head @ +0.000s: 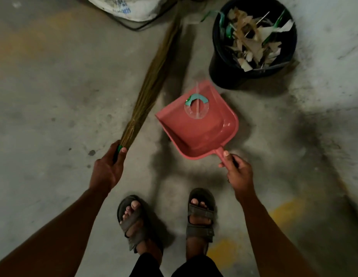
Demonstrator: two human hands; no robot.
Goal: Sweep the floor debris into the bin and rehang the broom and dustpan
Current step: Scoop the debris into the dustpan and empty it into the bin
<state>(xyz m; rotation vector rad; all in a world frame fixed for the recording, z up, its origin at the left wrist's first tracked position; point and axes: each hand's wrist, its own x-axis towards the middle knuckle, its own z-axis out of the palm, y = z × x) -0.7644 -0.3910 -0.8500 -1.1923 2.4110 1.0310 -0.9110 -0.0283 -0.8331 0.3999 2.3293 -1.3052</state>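
My left hand (109,166) grips the green-wrapped handle end of a long straw broom (154,76), whose bristles reach up and away over the concrete floor. My right hand (237,170) holds the handle of a red plastic dustpan (202,134), which hangs above the floor in front of my feet. Inside the pan lie a clear plastic ring with a teal strip (196,107) and a thin pale stick. A black round bin (252,45), full of paper and plastic scraps, stands beyond the pan at upper right.
A white sack (130,9) lies at the top edge with a dark cable curving beside it. A green scrap (207,16) lies on the floor left of the bin. My sandalled feet (166,218) stand below the pan. Yellow paint marks show at lower right.
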